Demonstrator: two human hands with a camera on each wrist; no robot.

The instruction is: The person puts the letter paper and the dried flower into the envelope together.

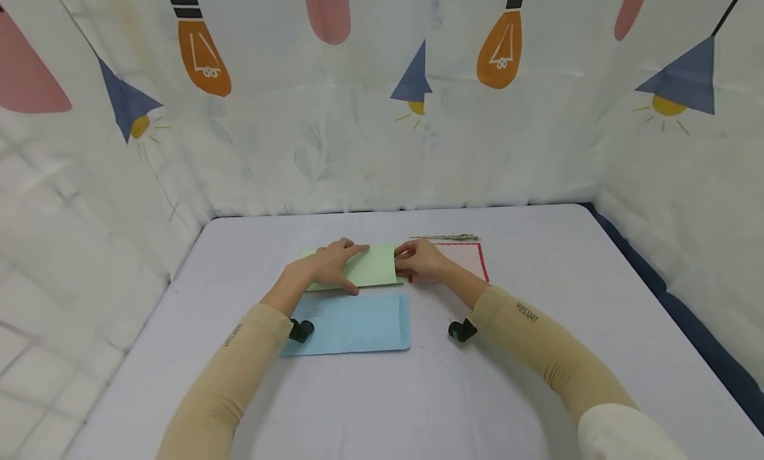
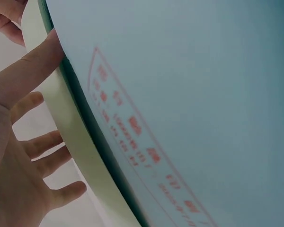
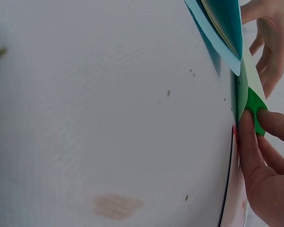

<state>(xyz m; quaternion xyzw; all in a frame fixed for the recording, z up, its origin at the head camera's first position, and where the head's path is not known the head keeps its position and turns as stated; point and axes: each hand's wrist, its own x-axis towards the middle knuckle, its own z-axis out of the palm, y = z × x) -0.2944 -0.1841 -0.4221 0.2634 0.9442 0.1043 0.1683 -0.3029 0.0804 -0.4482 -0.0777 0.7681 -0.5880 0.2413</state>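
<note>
A white-covered table (image 1: 358, 407) fills the lower view. A pale green envelope (image 1: 377, 266) lies toward its far edge, a little left of the middle. The left hand (image 1: 331, 264) rests over the envelope's left part, fingers spread and nearly straight, thumb at the near long edge, gripping nothing. The right hand (image 1: 420, 260) is at the right end, thumb and forefinger curled in a close pinch on it. The right wrist view shows a bright green patch (image 3: 254, 100) between those fingertips; whether it is the lining or a separate piece, I cannot tell.

A blue envelope (image 1: 358, 324) lies just in front, on the table's near side. A red-bordered card (image 1: 468, 256) is beside the right hand, partly under that arm, with a dried sprig (image 1: 453, 236) behind it, closer to the table's far edge.

The green envelope looks like thin, smooth paper: probably light, bendable, apt to slide and easily creased. A flat palm on the body and a gentle pinch at the right end's edge seem the safest hold.
</note>
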